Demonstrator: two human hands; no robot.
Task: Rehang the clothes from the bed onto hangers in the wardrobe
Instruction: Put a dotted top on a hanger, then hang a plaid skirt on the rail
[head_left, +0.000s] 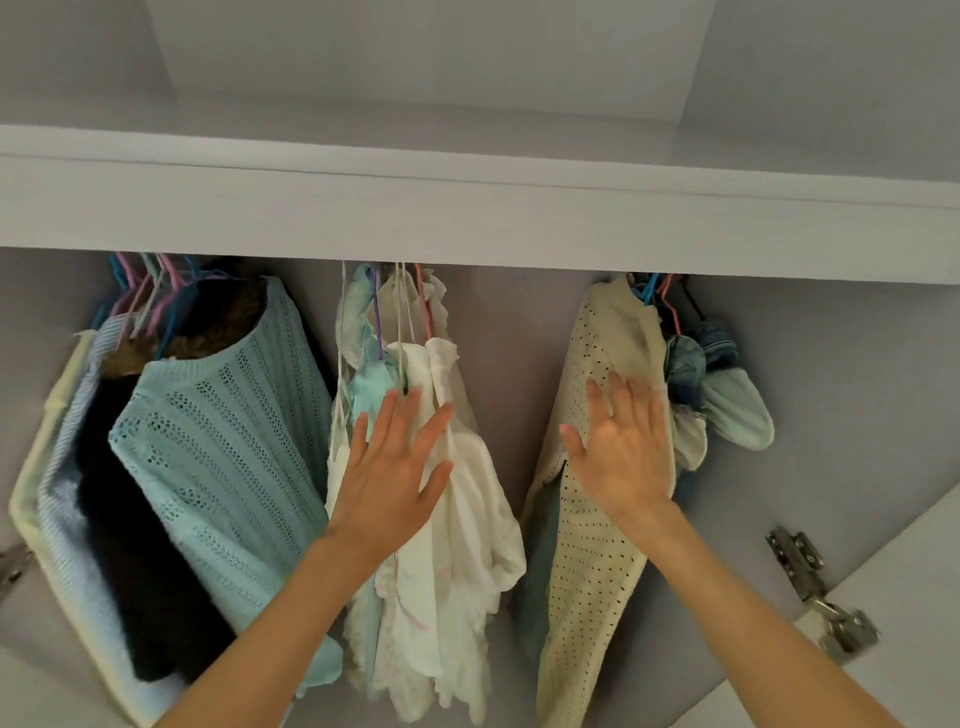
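Inside the wardrobe hang three bunches of clothes on coloured hangers. On the left a teal knit sweater (228, 441) hangs in front of dark and pale blue garments. In the middle hang white garments (467, 519); my left hand (395, 467) lies flat against them with fingers straight and spread. On the right a cream perforated knit top (587, 571) hangs in front of denim and pale blue pieces (727, 395); my right hand (623, 447) presses flat on it, fingers straight. Neither hand holds anything. The rail is hidden behind the shelf front.
A white shelf front (467, 218) runs across above the clothes. Several coloured hangers (156, 296) crowd the top left. A metal door hinge (815, 587) and the open door's edge sit at the lower right, another hinge (13, 564) at the left edge.
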